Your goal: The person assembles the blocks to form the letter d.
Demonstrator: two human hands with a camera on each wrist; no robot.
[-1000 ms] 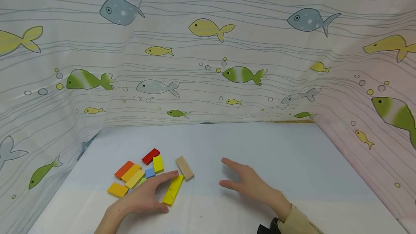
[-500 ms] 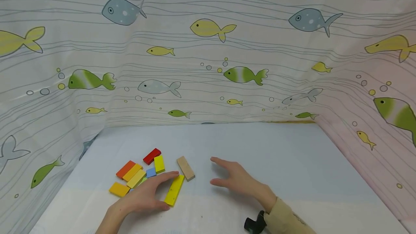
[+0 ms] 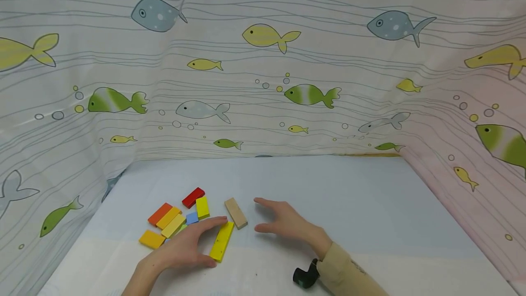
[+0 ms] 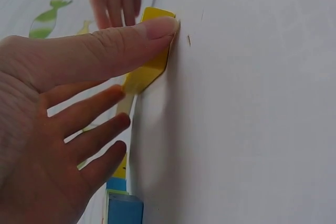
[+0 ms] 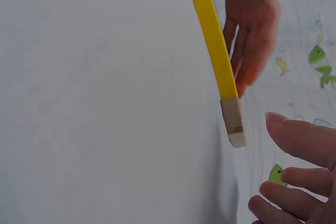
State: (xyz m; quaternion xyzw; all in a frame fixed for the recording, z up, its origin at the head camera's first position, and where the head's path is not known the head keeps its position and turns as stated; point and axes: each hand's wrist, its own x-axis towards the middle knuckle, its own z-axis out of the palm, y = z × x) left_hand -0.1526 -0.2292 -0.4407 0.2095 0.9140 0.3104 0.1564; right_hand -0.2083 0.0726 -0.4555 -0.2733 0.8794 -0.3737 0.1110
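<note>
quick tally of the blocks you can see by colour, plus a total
Red block: 1
Red-orange block: 1
Amber to pale orange blocks: 3
Bright yellow blocks: 2
Blue blocks: 2
Green block: 1
Bare wood block: 1
Total: 11 visible; the left hand may hide more.

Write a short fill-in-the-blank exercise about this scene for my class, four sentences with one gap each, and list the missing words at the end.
1. The left hand spans the length of a long block coloured ____.
2. The right hand is holding ____.
3. The block farthest from the person is coloured ____.
4. The animals printed on the cloth backdrop are all ____.

Missing words: yellow; nothing; red; fish.
</note>
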